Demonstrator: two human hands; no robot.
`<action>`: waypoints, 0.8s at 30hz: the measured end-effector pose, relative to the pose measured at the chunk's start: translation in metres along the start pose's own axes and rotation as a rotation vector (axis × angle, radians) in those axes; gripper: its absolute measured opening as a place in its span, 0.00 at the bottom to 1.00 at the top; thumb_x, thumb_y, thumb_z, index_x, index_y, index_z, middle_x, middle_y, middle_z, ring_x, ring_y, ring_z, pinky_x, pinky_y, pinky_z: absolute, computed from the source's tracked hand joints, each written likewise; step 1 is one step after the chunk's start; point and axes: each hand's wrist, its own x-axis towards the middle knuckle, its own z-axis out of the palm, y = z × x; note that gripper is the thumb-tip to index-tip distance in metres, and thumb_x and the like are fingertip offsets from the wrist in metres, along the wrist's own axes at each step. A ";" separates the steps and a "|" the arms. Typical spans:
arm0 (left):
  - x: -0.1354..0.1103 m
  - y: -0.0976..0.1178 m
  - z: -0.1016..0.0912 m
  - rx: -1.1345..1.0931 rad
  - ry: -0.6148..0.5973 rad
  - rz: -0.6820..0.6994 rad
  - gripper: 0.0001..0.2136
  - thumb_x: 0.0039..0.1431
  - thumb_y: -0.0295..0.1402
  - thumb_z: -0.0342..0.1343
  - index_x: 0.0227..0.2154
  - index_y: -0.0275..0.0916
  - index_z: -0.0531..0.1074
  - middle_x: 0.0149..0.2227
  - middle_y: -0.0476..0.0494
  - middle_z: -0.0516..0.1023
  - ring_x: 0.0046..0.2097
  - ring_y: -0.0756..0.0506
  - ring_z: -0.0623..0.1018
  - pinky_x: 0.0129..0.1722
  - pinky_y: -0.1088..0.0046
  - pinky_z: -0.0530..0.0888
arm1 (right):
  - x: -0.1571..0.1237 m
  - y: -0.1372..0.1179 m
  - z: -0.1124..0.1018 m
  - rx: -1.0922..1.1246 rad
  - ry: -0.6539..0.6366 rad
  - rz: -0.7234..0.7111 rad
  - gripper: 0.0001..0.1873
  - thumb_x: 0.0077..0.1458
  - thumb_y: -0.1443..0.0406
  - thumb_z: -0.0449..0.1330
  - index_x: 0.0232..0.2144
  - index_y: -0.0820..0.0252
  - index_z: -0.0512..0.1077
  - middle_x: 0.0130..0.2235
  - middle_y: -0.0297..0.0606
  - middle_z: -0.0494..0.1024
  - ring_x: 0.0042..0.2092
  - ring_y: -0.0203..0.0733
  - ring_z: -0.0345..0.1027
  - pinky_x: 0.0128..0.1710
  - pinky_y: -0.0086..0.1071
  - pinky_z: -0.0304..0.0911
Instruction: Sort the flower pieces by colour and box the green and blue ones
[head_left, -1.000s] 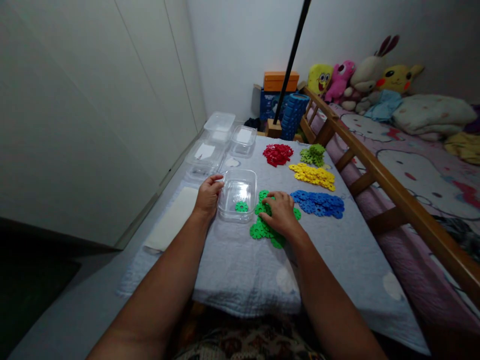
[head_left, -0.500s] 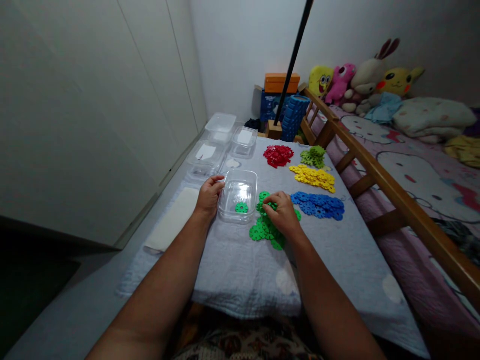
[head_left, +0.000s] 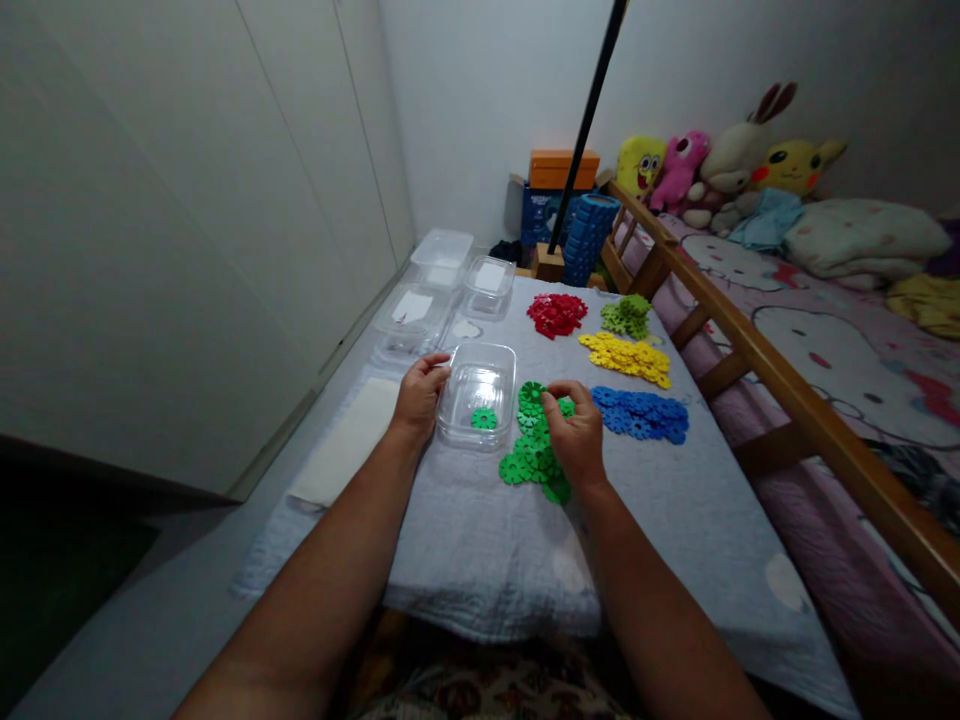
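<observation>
Fingers (head_left: 433, 367) of left hand (head_left: 417, 398) gripping clear plastic tub (head_left: 478, 380), right fingers (head_left: 553, 408) pinching notched green disc (head_left: 532, 393)

Near the middle of the frame, the right hand (head_left: 579, 425) hides part of the pile of green discs (head_left: 528, 463), leaving their count uncertain, and the pinch on the foremost disc (head_left: 532, 394) is too small to make out fully, while the left hand (head_left: 420, 395) covers a stretch of the clear container's (head_left: 487, 380) left rim. Marks on the white slip (head_left: 412, 306), left of centre, and lettering on the blue box (head_left: 537, 215), partly behind the black pole (head_left: 589, 120), are illegibly small. The top edge crops that pole, the right edge the bed (head_left: 847, 340), the bottom edge both forearms (head_left: 337, 540).
</observation>
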 end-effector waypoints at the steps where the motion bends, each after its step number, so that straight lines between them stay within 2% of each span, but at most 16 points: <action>1: 0.000 0.000 0.000 -0.006 0.000 -0.002 0.19 0.34 0.33 0.66 0.35 0.38 0.74 0.20 0.57 0.69 0.22 0.53 0.65 0.23 0.77 0.59 | -0.001 -0.003 0.001 0.013 0.015 -0.022 0.05 0.61 0.61 0.60 0.34 0.54 0.73 0.35 0.35 0.78 0.42 0.46 0.71 0.47 0.39 0.64; 4: 0.000 0.001 0.002 -0.021 0.009 -0.007 0.20 0.33 0.33 0.66 0.35 0.38 0.74 0.20 0.57 0.69 0.22 0.53 0.65 0.24 0.77 0.60 | -0.005 -0.010 0.004 0.028 -0.021 -0.106 0.04 0.62 0.62 0.59 0.34 0.53 0.73 0.35 0.35 0.78 0.42 0.46 0.70 0.46 0.39 0.64; 7: 0.000 0.001 0.002 -0.024 0.012 -0.003 0.20 0.33 0.33 0.67 0.35 0.38 0.74 0.21 0.57 0.70 0.23 0.53 0.66 0.24 0.77 0.61 | -0.008 -0.018 0.008 -0.007 -0.136 -0.167 0.06 0.63 0.64 0.58 0.34 0.53 0.73 0.36 0.37 0.78 0.44 0.47 0.70 0.49 0.41 0.64; 12: 0.001 -0.002 -0.001 0.005 0.003 0.011 0.18 0.36 0.33 0.66 0.36 0.38 0.75 0.21 0.56 0.69 0.22 0.53 0.64 0.23 0.76 0.58 | -0.012 -0.023 0.012 -0.116 -0.283 -0.158 0.07 0.63 0.65 0.58 0.36 0.53 0.76 0.44 0.41 0.78 0.52 0.49 0.68 0.57 0.44 0.61; 16: 0.002 -0.002 -0.002 0.006 -0.001 0.009 0.19 0.36 0.33 0.66 0.36 0.38 0.75 0.21 0.57 0.67 0.22 0.53 0.63 0.23 0.76 0.58 | -0.014 -0.021 0.014 -0.144 -0.326 -0.147 0.07 0.62 0.66 0.59 0.36 0.52 0.77 0.49 0.42 0.76 0.56 0.50 0.66 0.60 0.45 0.60; 24: 0.000 0.000 0.000 0.010 0.014 0.008 0.19 0.35 0.33 0.66 0.35 0.38 0.75 0.20 0.57 0.67 0.22 0.53 0.62 0.24 0.77 0.58 | -0.015 -0.018 0.016 -0.121 -0.345 -0.178 0.08 0.62 0.66 0.58 0.37 0.53 0.78 0.53 0.42 0.75 0.59 0.51 0.64 0.63 0.45 0.58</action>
